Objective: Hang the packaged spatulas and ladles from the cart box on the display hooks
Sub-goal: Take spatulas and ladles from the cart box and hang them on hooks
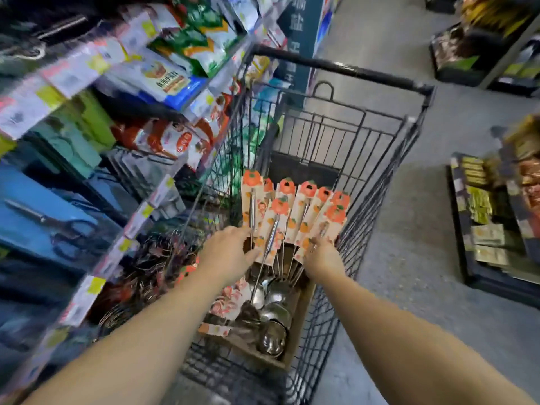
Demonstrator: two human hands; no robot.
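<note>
Gripping a fan of about eight carded ladles [292, 217], left hand [226, 248], right hand [321, 254], over cart box [301, 314]

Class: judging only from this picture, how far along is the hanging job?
Done: nothing visibly hung; no display hooks are clearly visible. In hand: the left hand and right hand hold a fan of carded utensils above the cart. Left: more ladles lie in the cardboard box.

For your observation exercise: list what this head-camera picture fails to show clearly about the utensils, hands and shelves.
- Display hooks: head view, none identifiable; shelves motion-blurred.
- Fingertips of left hand and right hand: behind packaged utensils.
- Card print: too small.
- Box bottom: covered by ladles.
</note>
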